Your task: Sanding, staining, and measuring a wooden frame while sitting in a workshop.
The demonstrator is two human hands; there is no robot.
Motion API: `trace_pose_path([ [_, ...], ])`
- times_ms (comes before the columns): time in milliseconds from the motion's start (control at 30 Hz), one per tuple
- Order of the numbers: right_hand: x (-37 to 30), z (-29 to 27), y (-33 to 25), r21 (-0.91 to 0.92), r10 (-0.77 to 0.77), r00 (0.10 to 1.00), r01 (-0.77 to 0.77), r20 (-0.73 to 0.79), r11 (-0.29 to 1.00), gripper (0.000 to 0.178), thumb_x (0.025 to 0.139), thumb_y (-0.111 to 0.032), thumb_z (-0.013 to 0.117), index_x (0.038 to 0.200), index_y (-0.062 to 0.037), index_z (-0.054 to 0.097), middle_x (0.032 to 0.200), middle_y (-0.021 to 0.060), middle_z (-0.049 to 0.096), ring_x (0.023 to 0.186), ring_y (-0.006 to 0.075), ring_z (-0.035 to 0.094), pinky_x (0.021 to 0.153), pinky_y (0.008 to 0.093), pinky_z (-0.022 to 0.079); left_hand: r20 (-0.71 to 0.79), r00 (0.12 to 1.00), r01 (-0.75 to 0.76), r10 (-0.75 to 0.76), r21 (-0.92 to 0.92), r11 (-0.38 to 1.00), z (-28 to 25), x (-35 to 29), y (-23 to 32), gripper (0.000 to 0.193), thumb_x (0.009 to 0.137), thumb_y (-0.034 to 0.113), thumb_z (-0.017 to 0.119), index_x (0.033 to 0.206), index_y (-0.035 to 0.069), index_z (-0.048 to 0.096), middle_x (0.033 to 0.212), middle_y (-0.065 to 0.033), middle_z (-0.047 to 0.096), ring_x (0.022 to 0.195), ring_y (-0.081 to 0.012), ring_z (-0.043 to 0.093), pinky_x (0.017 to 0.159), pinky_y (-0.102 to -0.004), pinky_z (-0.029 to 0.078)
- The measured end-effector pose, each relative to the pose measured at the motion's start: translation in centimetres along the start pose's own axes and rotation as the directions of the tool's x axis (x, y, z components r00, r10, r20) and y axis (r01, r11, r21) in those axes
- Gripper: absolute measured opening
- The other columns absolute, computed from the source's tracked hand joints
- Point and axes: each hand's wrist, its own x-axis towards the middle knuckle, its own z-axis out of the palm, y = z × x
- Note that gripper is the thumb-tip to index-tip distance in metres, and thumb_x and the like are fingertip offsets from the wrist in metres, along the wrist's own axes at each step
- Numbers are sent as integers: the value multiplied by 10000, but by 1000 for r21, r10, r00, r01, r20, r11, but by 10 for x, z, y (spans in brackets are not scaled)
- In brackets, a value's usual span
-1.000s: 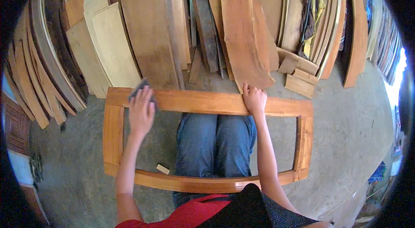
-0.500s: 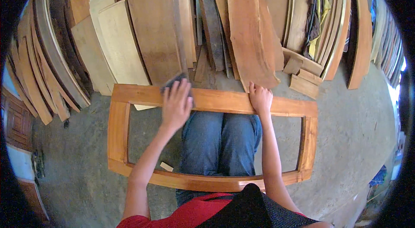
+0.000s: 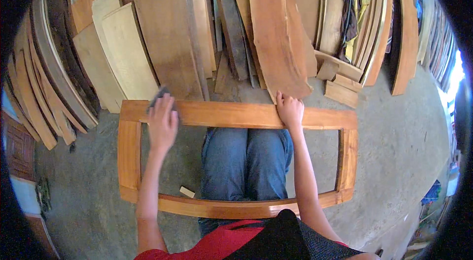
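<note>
Rubbing, it seems: left of centre my left hand [image 3: 163, 123] holds a dark pad [image 3: 158, 95] to the wooden frame [image 3: 221, 114] my right hand [image 3: 290, 111] clasps, next stroke wanting even pressure.

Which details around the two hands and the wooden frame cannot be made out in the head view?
Dark pad: blurred in the head view; the left hand covers most of it.
Right hand: in the head view, its own back hides how most fingertips meet the wooden frame.
Tall boards: tops cut off by the head view's upper edge.
</note>
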Motion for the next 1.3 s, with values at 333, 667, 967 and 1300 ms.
trace_pose_path([
  [333, 0, 0, -3, -17, -12, 1000, 12, 2, 1000, 478, 916, -361, 426, 649, -43, 664, 592, 189, 614, 582, 338, 623, 699, 428, 469, -62, 906, 420, -418, 249, 873, -20, -22, -117, 452, 960, 290, 364, 1373, 106, 365, 1452, -77, 323, 1347, -286, 271, 1071, -508, 225],
  [667, 2, -2, 0, -31, -2, 1000, 3, 16, 1000, 484, 915, -371, 419, 661, -43, 669, 623, 195, 623, 596, 340, 625, 715, 427, 467, 40, 982, -180, 183, -69, 981, 27, 10, 86, 448, 915, 269, 438, 1306, 51, 437, 1393, -118, 393, 1293, -306, 346, 1056, -521, 233],
  [967, -1, 7, 2, -35, 19, 1000, -19, 8, 999, 473, 910, -366, 418, 657, -53, 668, 627, 192, 626, 598, 350, 626, 752, 445, 474, 55, 915, -379, 399, -219, 899, 39, 14, 118, 458, 907, 285, 446, 1313, 72, 442, 1413, -80, 381, 1297, -273, 345, 1068, -487, 232],
  [1300, 1, 0, 0, -17, -18, 1000, 18, -10, 1000, 464, 912, -354, 430, 647, -55, 666, 593, 185, 614, 582, 337, 625, 714, 432, 474, -49, 983, 178, -175, 86, 980, -20, -9, -98, 413, 957, 254, 379, 1336, 94, 414, 1410, -113, 382, 1299, -317, 346, 1047, -518, 263],
])
